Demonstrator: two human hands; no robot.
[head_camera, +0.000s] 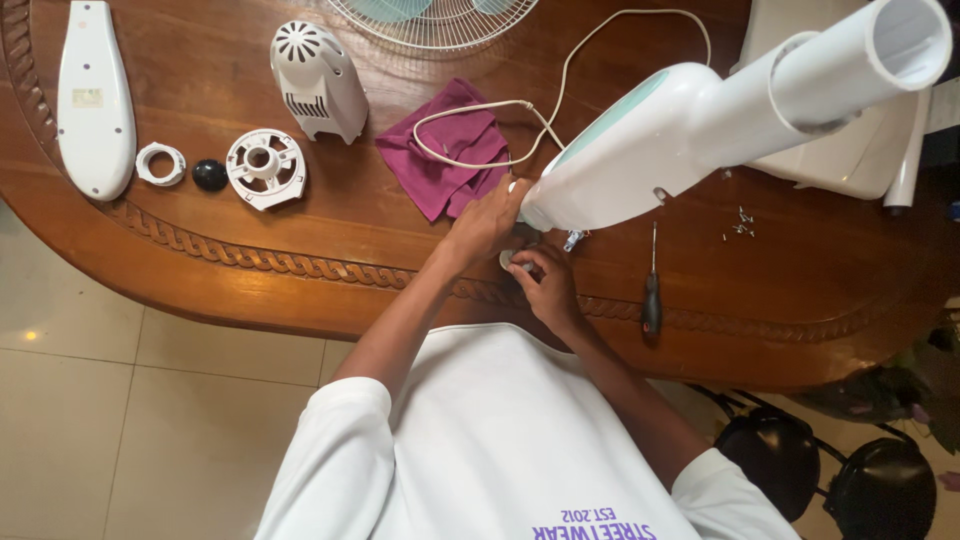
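Observation:
My left hand (487, 222) grips the lower end of a white fan body (640, 145) with a pale green panel, which lies tilted over the wooden table (200, 250). Its white tube (850, 65) points up to the right. My right hand (545, 285) is just below that end, fingers closed on a small round grey part (507, 260) at the table's front edge. A white power cord (560, 85) loops from the fan body over a magenta cloth (445, 165).
On the table's left lie a long white cover (95, 95), a white ring (160, 163), a black knob (209, 175), a round white disc (265, 168) and a white motor housing (318, 80). A screwdriver (652, 290) and screws (740, 222) lie at the right. Black stools (885, 490) stand below.

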